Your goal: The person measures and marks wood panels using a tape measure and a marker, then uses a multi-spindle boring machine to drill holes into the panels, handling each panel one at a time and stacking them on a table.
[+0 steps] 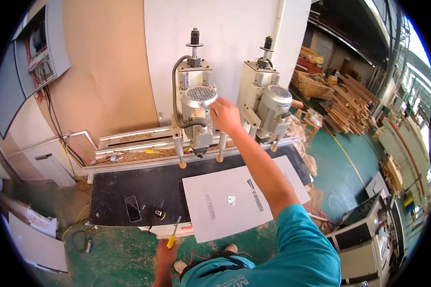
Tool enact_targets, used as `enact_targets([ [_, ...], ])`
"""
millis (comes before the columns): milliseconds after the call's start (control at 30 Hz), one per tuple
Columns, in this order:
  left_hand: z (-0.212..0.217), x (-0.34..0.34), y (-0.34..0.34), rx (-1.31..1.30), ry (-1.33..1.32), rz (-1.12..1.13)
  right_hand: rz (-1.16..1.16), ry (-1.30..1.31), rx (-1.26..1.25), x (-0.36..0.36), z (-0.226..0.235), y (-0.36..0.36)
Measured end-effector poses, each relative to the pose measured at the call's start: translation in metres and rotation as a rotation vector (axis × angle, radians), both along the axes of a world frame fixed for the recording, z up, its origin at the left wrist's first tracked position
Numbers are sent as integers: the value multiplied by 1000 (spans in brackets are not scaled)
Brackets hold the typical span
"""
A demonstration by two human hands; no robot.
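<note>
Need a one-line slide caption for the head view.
Left hand holding a yellow-handled screwdriver, right hand raised beside the left motor over a black worktable.

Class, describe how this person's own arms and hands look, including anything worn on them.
The right hand and left hand are bare, with no gloves. A plain, short teal sleeve covers the upper right arm, leaving the right forearm uncovered, with no watch or band visible on it. The left sleeve cannot be made out.

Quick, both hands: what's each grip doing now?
Left hand: closed, holding a yellow-handled metal screwdriver.
Right hand: by the left silver cylindrical motor; open or closed, cannot tell.
</note>
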State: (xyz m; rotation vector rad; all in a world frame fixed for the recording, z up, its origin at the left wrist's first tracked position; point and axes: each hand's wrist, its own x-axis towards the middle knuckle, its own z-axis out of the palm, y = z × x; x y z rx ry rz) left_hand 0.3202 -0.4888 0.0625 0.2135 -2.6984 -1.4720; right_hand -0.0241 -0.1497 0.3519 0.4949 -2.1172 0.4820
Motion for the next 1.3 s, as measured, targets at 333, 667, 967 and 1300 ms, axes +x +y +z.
enact_targets([
  [333, 69, -63, 173, 1090, -52, 34, 92, 301, 48, -51, -29, 27],
  [667, -11, -52, 223, 1337, -966, -466, 86, -1102, -618, 335, -275, 56],
  [967, -114, -220, 258, -607, 322, -1191, -481, -1170, -1512, 438, -281, 23],
  [1300, -131, -221, 259, -742, 395, -1233, -566, -1396, -1331, 401, -227, 26],
])
